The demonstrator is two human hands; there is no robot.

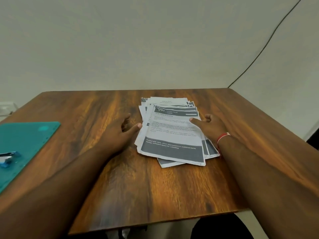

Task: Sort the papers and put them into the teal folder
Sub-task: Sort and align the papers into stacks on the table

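Head view gives us both hands flanking the papers, a loose fanned pile mid-surface. Left hand is open, thumb tip at the pile's left edge; right hand is open too, index finger resting on the top sheet, gripping nothing. Squaring-up looks to be the step; next, gather the sheets (the teal folder lies closed, well apart, far left).

Bare wooden table lies open in front of the fanned papers and between them and the teal folder, far left; a blue clip sits on the folder's near end.
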